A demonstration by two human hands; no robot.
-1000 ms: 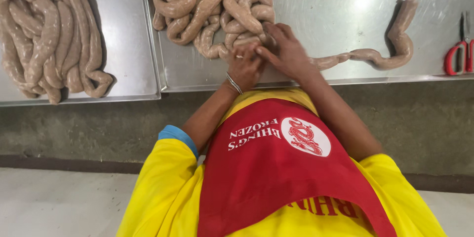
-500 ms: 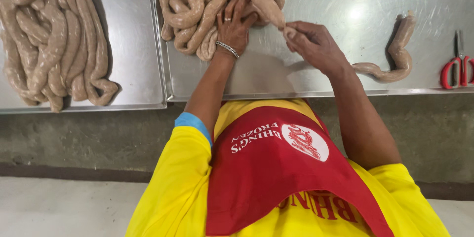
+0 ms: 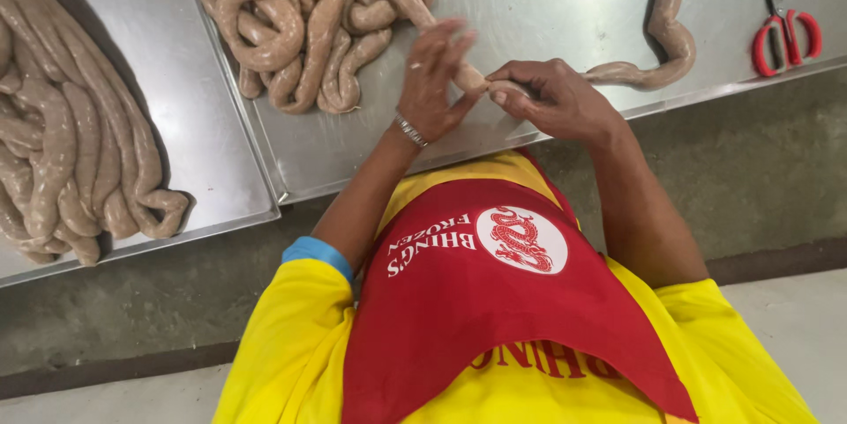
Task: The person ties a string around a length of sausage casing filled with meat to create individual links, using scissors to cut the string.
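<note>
My left hand [image 3: 432,80] and right hand [image 3: 551,102] pinch one long sausage [image 3: 657,45] near the tray's [image 3: 547,0] near edge. Bare tray lies far right, by the red scissors [image 3: 783,27]. A sausage pile [image 3: 309,18] fills its far left. The left tray [image 3: 176,80] holds more.

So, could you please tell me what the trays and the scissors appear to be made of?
The right tray and left tray look like stainless steel: dull grey, brushed, with soft glare and raised rims. The scissors have grey metal blades and glossy red handles, probably plastic.
</note>
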